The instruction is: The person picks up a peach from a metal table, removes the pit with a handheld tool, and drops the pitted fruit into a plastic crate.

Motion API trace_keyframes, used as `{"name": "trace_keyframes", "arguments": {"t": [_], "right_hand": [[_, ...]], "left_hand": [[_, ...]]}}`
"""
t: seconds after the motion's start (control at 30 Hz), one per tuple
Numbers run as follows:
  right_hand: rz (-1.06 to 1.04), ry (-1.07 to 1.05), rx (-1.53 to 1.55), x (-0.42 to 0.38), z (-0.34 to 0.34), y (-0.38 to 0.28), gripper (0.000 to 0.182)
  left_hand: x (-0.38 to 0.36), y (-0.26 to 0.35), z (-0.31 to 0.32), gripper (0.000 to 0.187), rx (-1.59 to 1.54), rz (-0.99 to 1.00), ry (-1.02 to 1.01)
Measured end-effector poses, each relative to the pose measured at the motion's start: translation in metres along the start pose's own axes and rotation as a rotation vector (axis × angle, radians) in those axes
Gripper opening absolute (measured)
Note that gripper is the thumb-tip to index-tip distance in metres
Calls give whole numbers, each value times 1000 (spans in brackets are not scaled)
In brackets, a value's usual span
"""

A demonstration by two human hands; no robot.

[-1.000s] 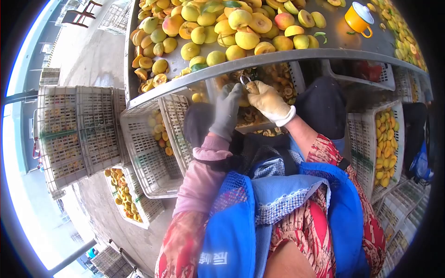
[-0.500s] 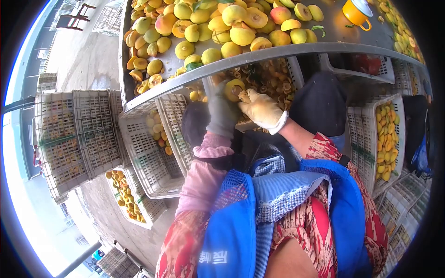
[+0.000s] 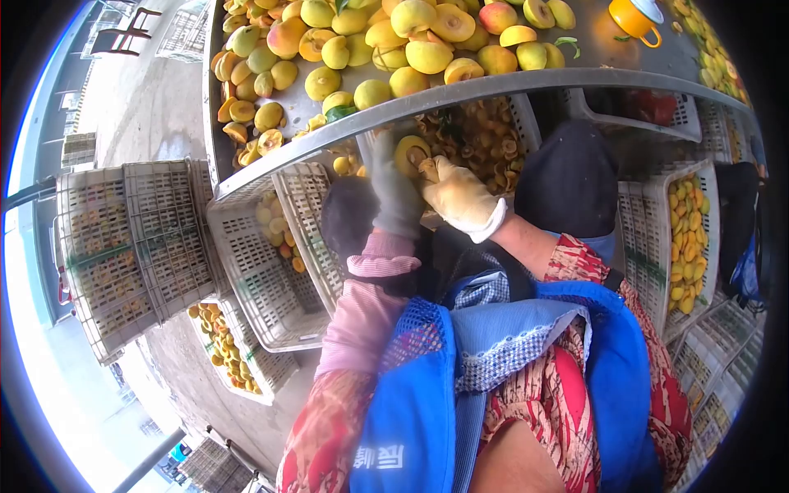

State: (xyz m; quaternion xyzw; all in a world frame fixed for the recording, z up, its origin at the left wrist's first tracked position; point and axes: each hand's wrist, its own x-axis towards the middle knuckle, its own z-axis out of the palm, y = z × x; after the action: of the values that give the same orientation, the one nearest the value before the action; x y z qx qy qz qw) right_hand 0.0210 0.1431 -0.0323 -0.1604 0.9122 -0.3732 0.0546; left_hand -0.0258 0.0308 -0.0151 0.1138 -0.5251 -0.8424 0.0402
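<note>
My left hand (image 3: 395, 193), in a grey glove and partly blurred, is closed around a yellow peach half (image 3: 408, 151) just below the table edge. The peach's cut face is turned toward my right hand (image 3: 463, 195), which wears a cream glove. Its fingers are pinched together at the cut face, with brownish fingertips; whatever they grip is hidden. Beneath both hands, a crate holds a heap of brown and orange fruit scraps (image 3: 481, 140). Many whole and halved yellow peaches (image 3: 427, 56) lie on the metal table (image 3: 526, 80) above.
A yellow enamel mug (image 3: 633, 18) stands on the table at upper right. An open white crate (image 3: 267, 304) with some fruit sits left of my knees. Stacked crates (image 3: 131, 246) stand farther left. At right is a crate of peach halves (image 3: 689, 238).
The peach half has shifted slightly left and turned a little in my left hand. My right fingers remain at its cut face. The whole view has moved slightly.
</note>
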Motion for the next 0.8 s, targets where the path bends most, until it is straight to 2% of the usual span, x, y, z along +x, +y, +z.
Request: {"name": "trace_keyframes", "arguments": {"t": [0.07,0.1,0.2,0.33,0.37,0.43,0.53,0.6,0.7,0.77,0.8], "right_hand": [[-9,-47,68,2,-8,-1,28],[-11,-61,117,3,-10,-1,31],[56,-107,266,8,-10,0,34],[223,-227,261,9,-14,-3,39],[224,-236,260,7,-13,-3,40],[207,-260,251,7,-12,-1,42],[143,-285,128,13,-11,3,44],[183,-325,108,17,-29,-3,46],[428,-131,404,20,-25,4,32],[286,1,335,21,-16,25,31],[212,28,258,24,-21,23,30]], "left_hand": [[-1,0,1,31,111,60,-9],[-2,5,3,32,81,30,13],[2,-5,-8,36,74,14,37],[-1,-1,-9,38,-75,-179,119],[-4,1,-3,38,-101,-209,137],[-7,1,2,37,-61,-145,155],[-2,-4,-13,37,95,-216,93],[-8,0,-4,35,327,-19,-42],[-2,1,3,32,610,278,-133],[-2,0,2,32,526,214,-161],[-5,2,-1,38,360,55,-180]]}}
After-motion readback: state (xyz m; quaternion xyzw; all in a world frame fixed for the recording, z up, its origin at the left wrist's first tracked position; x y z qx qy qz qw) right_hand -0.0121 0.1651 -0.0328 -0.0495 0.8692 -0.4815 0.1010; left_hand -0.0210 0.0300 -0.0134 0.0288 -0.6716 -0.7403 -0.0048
